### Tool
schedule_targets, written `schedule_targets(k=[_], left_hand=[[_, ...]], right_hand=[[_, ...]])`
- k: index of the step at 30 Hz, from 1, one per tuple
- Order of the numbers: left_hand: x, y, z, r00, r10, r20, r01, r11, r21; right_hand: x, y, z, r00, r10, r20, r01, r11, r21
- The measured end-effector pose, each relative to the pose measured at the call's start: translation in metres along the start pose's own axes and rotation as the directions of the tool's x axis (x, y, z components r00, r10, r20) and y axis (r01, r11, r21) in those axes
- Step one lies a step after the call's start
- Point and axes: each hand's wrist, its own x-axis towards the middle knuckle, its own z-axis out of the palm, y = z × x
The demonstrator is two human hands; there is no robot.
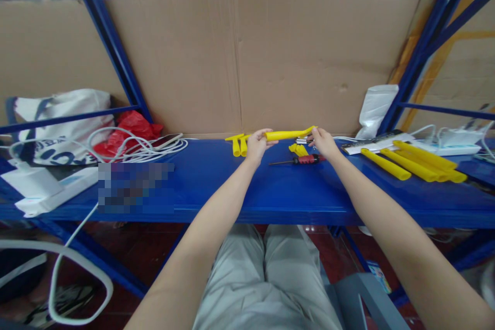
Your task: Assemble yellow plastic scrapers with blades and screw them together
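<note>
Yellow tube [286, 135], btwn L grip [258, 145], R grip [324, 142]

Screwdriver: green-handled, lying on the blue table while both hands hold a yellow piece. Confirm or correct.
Head view: the handle is red and black, not green. The screwdriver does lie on the blue table while left hand and right hand hold a yellow piece.

one held yellow piece [288, 135] — one screwdriver [305, 159]
</note>
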Motion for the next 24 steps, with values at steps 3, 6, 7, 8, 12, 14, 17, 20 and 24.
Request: schedule_targets(k=[3, 6, 7, 8, 12, 14, 17, 20, 24], left_hand=[[-0.002, 0.001, -0.003, 0.999, -0.014, 0.035, 0.016, 0.999, -0.036], [-0.002, 0.001, -0.006, 0.997, 0.009, 0.083, -0.006, 0.999, -0.035], [-0.003, 0.001, -0.006, 0.995, 0.015, 0.100, -0.014, 1.000, -0.011], [-0.003, 0.001, -0.005, 0.993, 0.017, 0.113, -0.021, 0.999, 0.032], [-0.007, -0.006, 0.001, 0.990, -0.038, 0.135, -0.010, 0.941, 0.339], [-0.009, -0.010, 0.003, 0.983, -0.079, 0.168, -0.015, 0.867, 0.498], [-0.010, -0.015, 0.002, 0.973, -0.016, 0.231, -0.148, 0.726, 0.672], [-0.010, -0.017, 0.000, 0.956, 0.109, 0.272, -0.285, 0.555, 0.781], [-0.008, -0.018, -0.002, 0.930, 0.173, 0.324, -0.367, 0.421, 0.829]], right_hand=[[0.000, -0.002, -0.001, 0.999, 0.011, -0.038, -0.006, 0.993, 0.116], [-0.001, -0.005, -0.002, 0.998, 0.042, -0.044, -0.034, 0.984, 0.176], [-0.001, -0.006, -0.002, 0.998, 0.055, -0.044, -0.047, 0.983, 0.176], [-0.002, -0.006, -0.003, 0.997, 0.066, -0.044, -0.058, 0.984, 0.166], [-0.005, -0.008, -0.005, 0.998, 0.043, -0.056, -0.041, 0.999, 0.028], [-0.008, -0.009, -0.004, 0.998, 0.001, -0.058, -0.004, 0.999, -0.050], [-0.013, -0.015, -0.002, 0.997, -0.061, -0.048, 0.056, 0.993, -0.108], [-0.018, -0.022, 0.002, 0.995, -0.101, -0.024, 0.098, 0.990, -0.099], [-0.023, -0.031, 0.010, 0.986, -0.154, 0.065, 0.156, 0.987, -0.039]])
